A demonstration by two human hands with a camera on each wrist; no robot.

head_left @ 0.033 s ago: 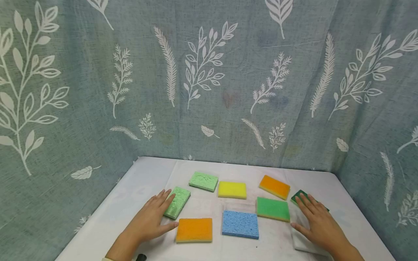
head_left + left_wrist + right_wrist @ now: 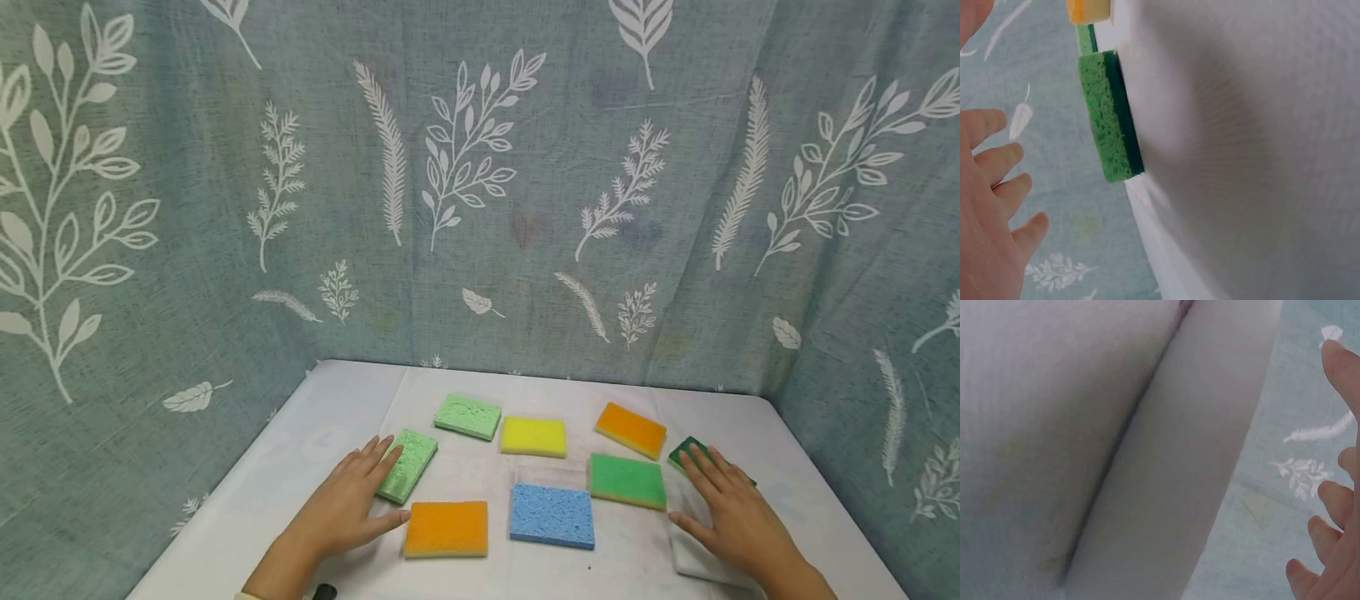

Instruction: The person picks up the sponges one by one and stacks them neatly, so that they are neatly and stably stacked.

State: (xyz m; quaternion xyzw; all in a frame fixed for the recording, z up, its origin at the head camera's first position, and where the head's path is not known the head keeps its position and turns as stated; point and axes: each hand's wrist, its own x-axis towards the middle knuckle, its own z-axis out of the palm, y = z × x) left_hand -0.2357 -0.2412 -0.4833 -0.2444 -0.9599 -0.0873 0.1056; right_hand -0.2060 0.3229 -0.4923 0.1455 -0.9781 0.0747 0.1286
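My left hand (image 2: 337,504) hovers over the left of the table with its fingers spread, holding nothing. By its fingertips lies a light green sponge (image 2: 411,467); its thumb tip is beside an orange sponge (image 2: 446,529). In the left wrist view, a gap shows between the hand (image 2: 988,200) and the green sponge (image 2: 1104,115). My right hand (image 2: 735,508), fingers extended, partly covers a dark green pad (image 2: 688,450) and a white rectangular block (image 2: 697,554). The right wrist view shows the block (image 2: 1172,444) close up, with the hand (image 2: 1335,544) apart from it, gripping nothing.
Between the hands lie a blue sponge (image 2: 552,517) and a green-topped sponge (image 2: 627,481). Farther back are another light green sponge (image 2: 467,417), a yellow sponge (image 2: 533,437) and a second orange one (image 2: 632,430). A leaf-patterned curtain (image 2: 480,275) surrounds the white table (image 2: 360,400).
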